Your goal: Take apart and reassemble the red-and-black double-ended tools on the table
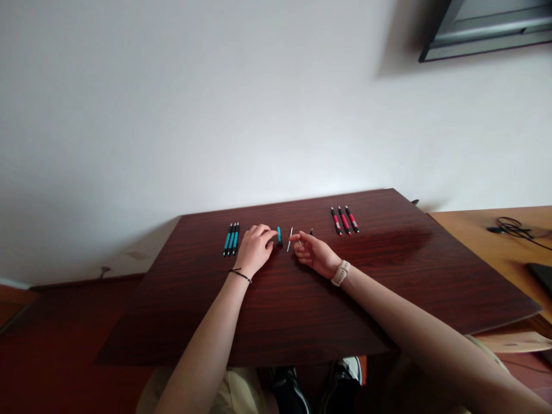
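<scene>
My left hand (255, 246) rests low over the table, thumb and index finger apart, with the fingertip right beside a teal pen barrel (279, 234) that has a black end. Whether it touches the barrel is hard to tell. A thin white ink refill (290, 239) lies between my two hands. My right hand (314, 252) is turned partly palm up, its fingers curled in around something too small to make out. Behind its knuckles a small black piece (311, 231) shows in part.
Three teal-and-black pens (231, 239) lie side by side on the left of the dark wooden table (302, 322). Three pink-and-black pens (345, 221) lie farther right. A lighter desk (470, 230) with a coiled black cable (515, 229) adjoins on the right. Behind stands a white wall.
</scene>
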Available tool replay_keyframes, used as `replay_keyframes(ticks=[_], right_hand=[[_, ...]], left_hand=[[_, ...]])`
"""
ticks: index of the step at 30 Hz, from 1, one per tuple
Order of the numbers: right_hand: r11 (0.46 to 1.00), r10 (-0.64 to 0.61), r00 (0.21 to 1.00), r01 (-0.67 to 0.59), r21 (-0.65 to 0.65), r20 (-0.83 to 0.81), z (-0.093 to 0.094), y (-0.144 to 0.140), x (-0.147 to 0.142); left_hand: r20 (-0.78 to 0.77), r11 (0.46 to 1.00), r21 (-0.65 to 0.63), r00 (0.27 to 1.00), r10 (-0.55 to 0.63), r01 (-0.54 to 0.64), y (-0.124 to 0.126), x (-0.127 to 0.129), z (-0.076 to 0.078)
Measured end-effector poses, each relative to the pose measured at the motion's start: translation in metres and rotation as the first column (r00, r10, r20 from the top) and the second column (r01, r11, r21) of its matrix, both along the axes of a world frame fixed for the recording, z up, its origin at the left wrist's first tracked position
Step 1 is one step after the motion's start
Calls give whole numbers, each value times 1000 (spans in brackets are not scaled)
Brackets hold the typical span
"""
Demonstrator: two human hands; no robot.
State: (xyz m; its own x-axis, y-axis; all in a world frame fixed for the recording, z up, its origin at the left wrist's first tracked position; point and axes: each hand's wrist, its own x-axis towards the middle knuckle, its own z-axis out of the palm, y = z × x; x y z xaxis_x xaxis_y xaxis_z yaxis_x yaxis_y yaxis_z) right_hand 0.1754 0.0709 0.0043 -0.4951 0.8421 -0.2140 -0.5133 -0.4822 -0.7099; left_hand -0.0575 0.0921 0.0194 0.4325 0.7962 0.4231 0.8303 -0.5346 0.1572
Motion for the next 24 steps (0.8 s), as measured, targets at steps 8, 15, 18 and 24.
replay_keyframes(ticks=[8,15,18,24], right_hand=[[998,-13,998,10,63,57,0,-1,-2],[905,-60,979,-30,424,197,24,-21,-4],[819,-61,976,-71,569,210,57,-49,-8],[590,328,940,-282,757,95,135,-129,-7]], left_hand=[[-19,983,-69,985,-174,172,-1,6,-7],[-25,974,-115,980,-199,195,0,10,-9],[-30,981,-119,987,-160,156,0,10,-6],[13,983,-90,988,-157,157,0,8,-6]])
